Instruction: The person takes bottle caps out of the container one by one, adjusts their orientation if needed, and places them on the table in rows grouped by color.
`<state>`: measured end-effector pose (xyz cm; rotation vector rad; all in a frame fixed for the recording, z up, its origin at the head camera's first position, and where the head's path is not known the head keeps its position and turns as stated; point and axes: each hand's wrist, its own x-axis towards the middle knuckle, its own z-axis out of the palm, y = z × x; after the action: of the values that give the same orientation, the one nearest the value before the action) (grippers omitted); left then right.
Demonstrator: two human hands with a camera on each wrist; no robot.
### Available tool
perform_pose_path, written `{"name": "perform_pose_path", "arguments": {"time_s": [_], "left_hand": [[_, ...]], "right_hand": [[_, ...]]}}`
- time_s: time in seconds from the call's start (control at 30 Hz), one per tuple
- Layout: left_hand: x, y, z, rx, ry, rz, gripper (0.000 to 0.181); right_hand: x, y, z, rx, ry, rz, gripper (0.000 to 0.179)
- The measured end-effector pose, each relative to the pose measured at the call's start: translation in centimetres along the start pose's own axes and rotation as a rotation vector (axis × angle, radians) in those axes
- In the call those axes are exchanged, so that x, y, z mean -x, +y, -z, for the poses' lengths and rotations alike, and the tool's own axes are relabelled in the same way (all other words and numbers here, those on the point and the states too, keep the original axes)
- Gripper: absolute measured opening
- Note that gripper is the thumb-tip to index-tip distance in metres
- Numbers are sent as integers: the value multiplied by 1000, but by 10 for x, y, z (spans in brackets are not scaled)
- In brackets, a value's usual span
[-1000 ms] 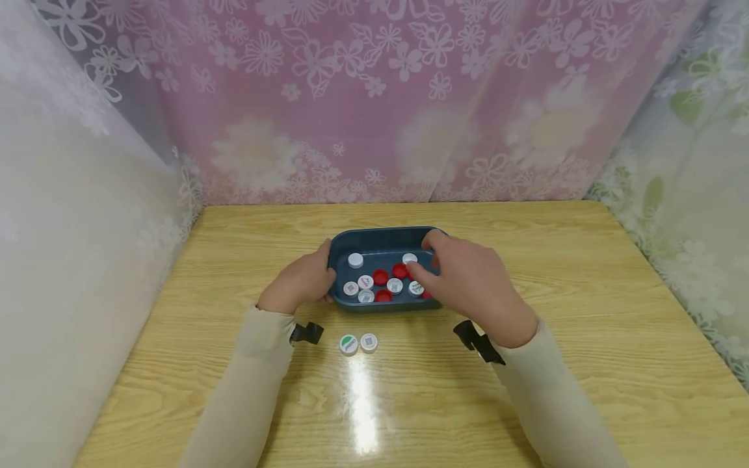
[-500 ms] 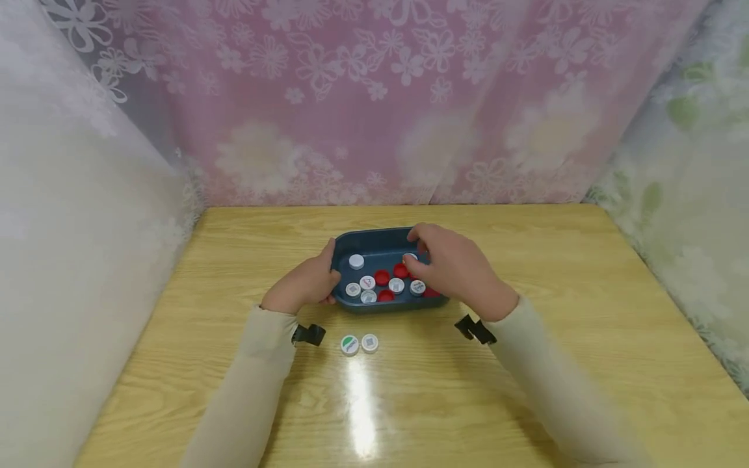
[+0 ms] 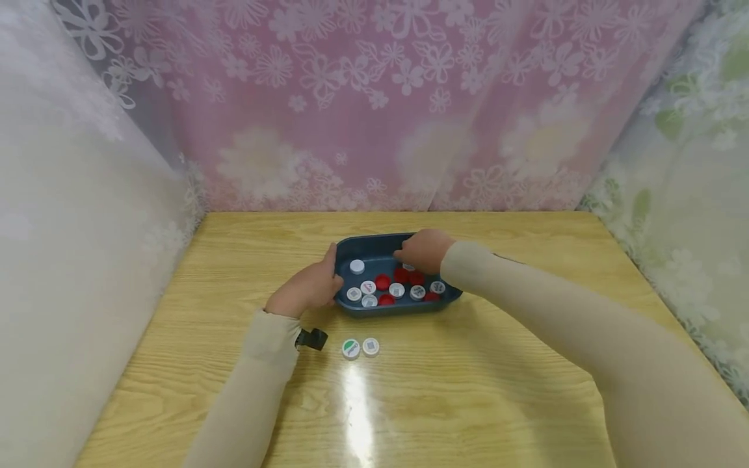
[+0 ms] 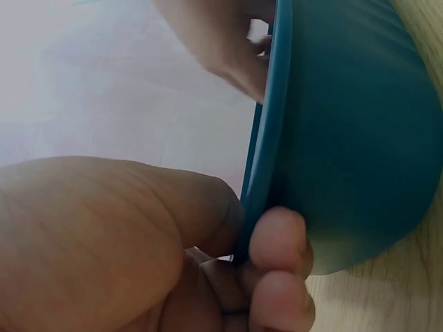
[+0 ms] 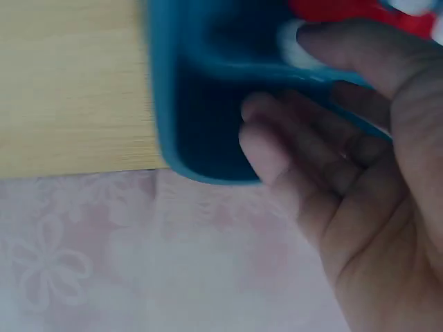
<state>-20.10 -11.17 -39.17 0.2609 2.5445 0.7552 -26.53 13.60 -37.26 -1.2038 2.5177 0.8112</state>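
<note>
On wood point(image 3: 439, 390) (floral curtain point(image 3: 380, 130) behind) sits a tray point(image 3: 374, 246).

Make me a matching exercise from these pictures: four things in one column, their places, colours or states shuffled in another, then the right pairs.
Things
1. left hand
2. right hand
3. green-and-white cap
4. cloth behind the table

Places, colours or states
A. over the inside of the blue tray, near its far side
B. pink, with pale flower patterns
C. gripping the rim at the tray's left end
D. on the table, beside another cap, outside the tray

Right pairs: 1-C, 2-A, 3-D, 4-B.
</note>
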Motion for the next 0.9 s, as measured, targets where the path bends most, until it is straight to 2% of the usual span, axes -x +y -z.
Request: {"name": "perform_pose_path", "arguments": {"time_s": [0.13,0.37,0.5,0.67,0.8,0.9], "left_hand": [[-1,0,-3,6,0,7,83],[-2,2,-8,-23,32,6,82],[-2,4,-12,-87,61,-2,82],[-3,2,-15,-181,105,8,84],[-5,1,-14,-190,99,6,87],[-7,0,-14,-171,82,2,87]], "right_hand": [[-10,-1,-15,-21,-43,20,37],[-19,-9,-25,-6,-7,48,14],[-26,-17,-20,25,-53,48,14],[-32,-28,-2,104,-129,42,19],[-34,-30,6,136,-166,42,20],[-36,-27,5,117,-181,40,21]]}}
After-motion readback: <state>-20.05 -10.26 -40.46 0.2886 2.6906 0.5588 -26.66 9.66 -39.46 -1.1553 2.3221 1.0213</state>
